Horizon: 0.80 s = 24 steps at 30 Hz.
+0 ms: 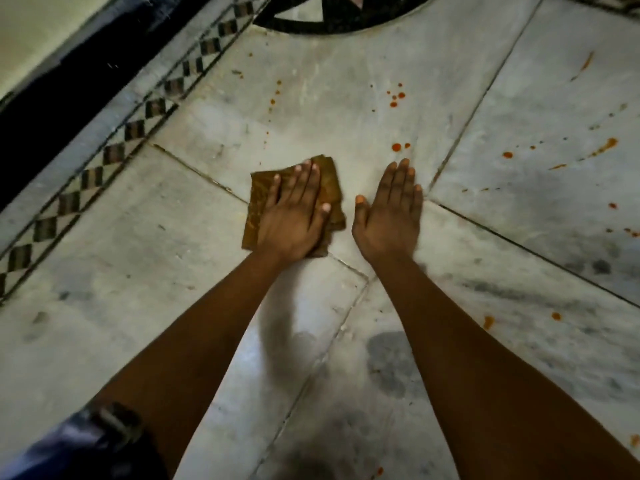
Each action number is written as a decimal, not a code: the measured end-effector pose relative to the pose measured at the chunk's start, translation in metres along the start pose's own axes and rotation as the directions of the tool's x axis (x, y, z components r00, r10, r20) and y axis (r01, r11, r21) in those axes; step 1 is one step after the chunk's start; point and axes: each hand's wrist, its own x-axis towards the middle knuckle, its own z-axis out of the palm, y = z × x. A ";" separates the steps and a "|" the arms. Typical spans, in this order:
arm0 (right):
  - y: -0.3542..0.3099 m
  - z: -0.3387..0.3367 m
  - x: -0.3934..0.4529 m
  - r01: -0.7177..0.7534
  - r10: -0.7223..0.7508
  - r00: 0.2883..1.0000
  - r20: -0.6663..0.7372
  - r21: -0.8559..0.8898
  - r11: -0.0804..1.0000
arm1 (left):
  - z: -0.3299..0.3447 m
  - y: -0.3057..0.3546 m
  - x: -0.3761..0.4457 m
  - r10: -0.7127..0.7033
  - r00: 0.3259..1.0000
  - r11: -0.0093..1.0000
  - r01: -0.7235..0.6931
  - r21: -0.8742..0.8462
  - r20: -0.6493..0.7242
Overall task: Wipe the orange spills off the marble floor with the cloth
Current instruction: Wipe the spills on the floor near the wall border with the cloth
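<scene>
A folded brown cloth (pixel 329 174) lies on the grey-white marble floor (pixel 138 271) at the centre of the view. My left hand (pixel 294 216) presses flat on it with straight fingers. Just to its right, my right hand (pixel 391 213) rests flat on the bare marble, fingers straight, holding nothing. Orange spills dot the floor: two drops (pixel 397 147) just beyond my right fingertips, a cluster of drops (pixel 397 97) farther off, small specks (pixel 273 98) above the cloth, and streaks (pixel 604 147) at the right.
A checkered inlay border (pixel 114 154) runs diagonally along the left, with a dark skirting and wall (pixel 52 109) beyond it. A black curved inlay (pixel 332 26) lies at the top. More orange drops (pixel 556 316) sit lower right. A dark sleeve (pixel 86 445) shows bottom left.
</scene>
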 end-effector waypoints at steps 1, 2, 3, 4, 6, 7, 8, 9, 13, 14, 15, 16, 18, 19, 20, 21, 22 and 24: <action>-0.004 0.004 0.000 -0.003 0.003 1.000 -0.008 -0.014 1.000 | -0.001 -0.010 -0.004 -0.009 1.000 1.000 0.010 -0.004 0.004; -0.004 0.008 -0.002 -0.007 0.006 1.000 -0.019 -0.031 0.999 | -0.004 -0.018 0.001 -0.038 0.999 0.999 0.038 0.008 0.004; -0.004 0.012 -0.002 -0.007 0.005 0.999 -0.036 -0.038 0.999 | -0.004 -0.027 0.013 -0.079 0.997 0.996 0.079 0.031 -0.002; -0.004 0.015 -0.001 -0.010 0.007 0.999 -0.053 -0.040 0.999 | -0.006 -0.035 0.030 -0.119 0.993 0.992 0.119 0.042 -0.005; -0.002 0.016 -0.002 -0.015 0.012 0.998 -0.060 -0.052 0.999 | -0.011 -0.052 0.069 -0.186 0.983 0.982 0.186 0.032 0.003; -0.002 0.016 -0.002 -0.013 0.009 0.998 -0.067 -0.057 0.998 | -0.014 -0.061 0.088 -0.206 0.978 0.978 0.206 0.031 0.005; -0.003 0.017 0.000 -0.008 0.004 0.997 -0.074 -0.060 0.998 | -0.017 -0.068 0.103 -0.215 0.977 0.976 0.215 0.029 0.013; -0.004 0.017 0.000 -0.011 0.006 0.997 -0.078 -0.057 0.998 | -0.019 -0.071 0.110 -0.217 0.976 0.976 0.216 0.026 0.019; -0.004 0.015 0.000 -0.015 0.010 0.996 -0.085 -0.048 0.999 | -0.015 -0.057 0.059 -0.107 0.994 0.994 0.107 0.009 0.001; -0.004 0.014 -0.001 -0.010 0.007 0.997 -0.082 -0.047 0.999 | -0.014 -0.055 0.040 -0.082 0.997 0.997 0.082 0.006 -0.001; -0.005 0.014 0.000 -0.012 0.009 0.997 -0.077 -0.044 0.999 | -0.014 -0.056 0.030 -0.078 0.997 0.997 0.078 0.006 0.006; -0.005 0.014 0.000 -0.020 0.017 0.997 -0.076 -0.044 0.999 | -0.014 -0.060 0.030 -0.090 0.996 0.996 0.090 0.008 0.024; -0.005 0.014 0.000 -0.022 0.017 0.997 -0.076 -0.056 0.998 | -0.017 -0.067 0.051 -0.132 0.990 0.991 0.132 0.014 0.043; -0.005 0.014 0.000 -0.023 0.019 0.997 -0.078 -0.057 0.998 | -0.019 -0.072 0.069 -0.154 0.987 0.988 0.154 0.004 0.052; -0.005 0.014 0.000 -0.023 0.018 0.996 -0.084 -0.055 0.998 | -0.022 -0.076 0.088 -0.180 0.981 0.983 0.181 -0.013 0.066; -0.005 0.014 0.000 -0.019 0.015 0.996 -0.089 -0.053 0.998 | -0.024 -0.080 0.104 -0.209 0.975 0.977 0.212 -0.028 0.073; -0.005 0.015 -0.001 -0.017 0.013 0.996 -0.093 -0.051 0.999 | -0.025 -0.081 0.115 -0.230 0.970 0.972 0.233 -0.031 0.078; -0.005 0.015 0.000 -0.016 0.011 0.995 -0.101 -0.051 0.999 | -0.024 -0.078 0.115 -0.212 0.974 0.975 0.216 -0.042 0.081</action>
